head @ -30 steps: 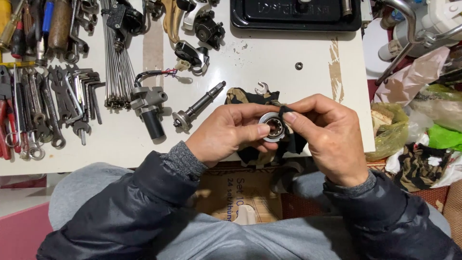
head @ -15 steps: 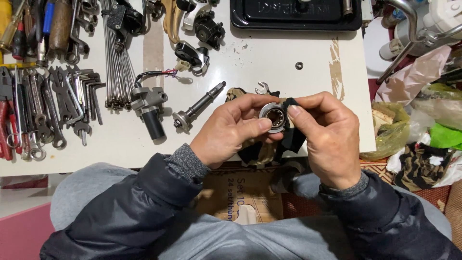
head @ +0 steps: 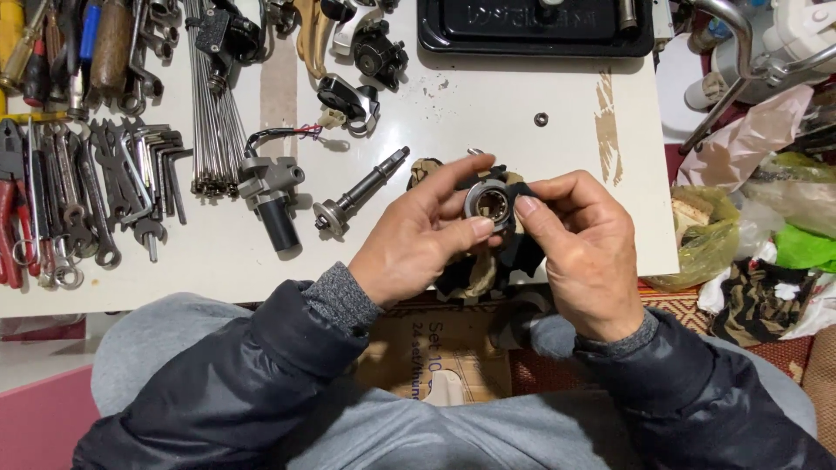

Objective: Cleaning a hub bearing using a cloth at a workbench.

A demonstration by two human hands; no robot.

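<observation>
A white desk (head: 488, 104), scuffed and marked with brown tape strips, carries the work. Above its near edge both hands meet: the left hand (head: 418, 239) and the right hand (head: 579, 248) pinch a round metal bearing ring (head: 489, 202) between thumbs and fingertips, each grip pressed onto its rim, with a dark rag (head: 496, 261) bunched beneath it. Just left of the hands lies a steel axle shaft (head: 359, 191), and beside that a grey and black cylindrical fitting (head: 270, 196) with thin wires. Further left a bundle of spokes (head: 216, 113) runs up the desk, then a row of hex keys and spanners (head: 104, 183). A black tray (head: 535, 30) sits at the far edge, a small washer (head: 541, 118) near it. To the right, off the desk, plastic bags (head: 749, 200) pile up. A cardboard box (head: 435, 357) rests between the person's knees.
</observation>
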